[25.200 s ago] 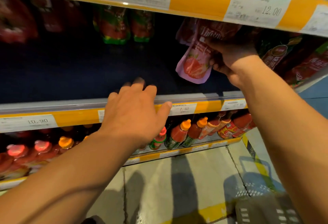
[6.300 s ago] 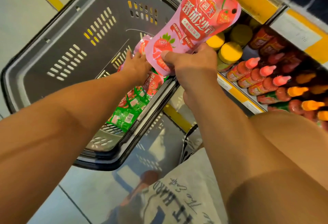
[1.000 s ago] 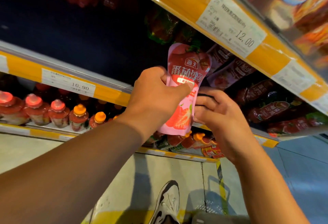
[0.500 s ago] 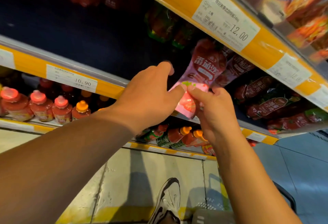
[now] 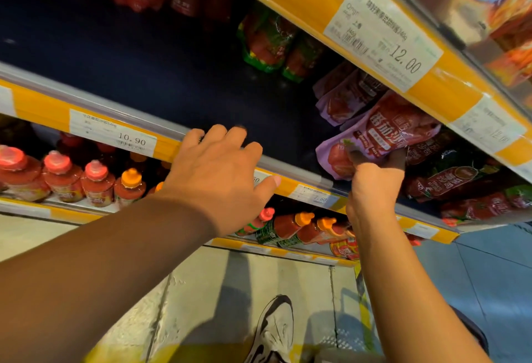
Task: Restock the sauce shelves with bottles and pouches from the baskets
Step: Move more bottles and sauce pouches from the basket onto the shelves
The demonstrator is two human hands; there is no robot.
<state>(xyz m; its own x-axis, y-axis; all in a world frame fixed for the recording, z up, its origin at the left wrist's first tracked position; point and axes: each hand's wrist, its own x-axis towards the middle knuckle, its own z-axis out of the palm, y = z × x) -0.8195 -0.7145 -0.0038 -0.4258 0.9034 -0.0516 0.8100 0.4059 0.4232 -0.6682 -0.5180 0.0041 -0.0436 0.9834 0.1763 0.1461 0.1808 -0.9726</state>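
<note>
My right hand grips the lower end of a pink tomato sauce pouch, which lies tilted inside the dark middle shelf against other pink pouches behind it. My left hand rests with spread, relaxed fingers on the shelf's yellow front rail and holds nothing. Green-edged pouches stand deeper in the shelf.
Sauce bottles with pink and orange caps fill the lower shelf, more of them under my hands. Dark red pouches lie to the right. Above runs a yellow rail with a 12.00 price tag. My shoe stands on the floor.
My left hand has let go of the pouch and dropped to the shelf rail. My right hand has pushed the pouch rightward and deeper into the shelf.
</note>
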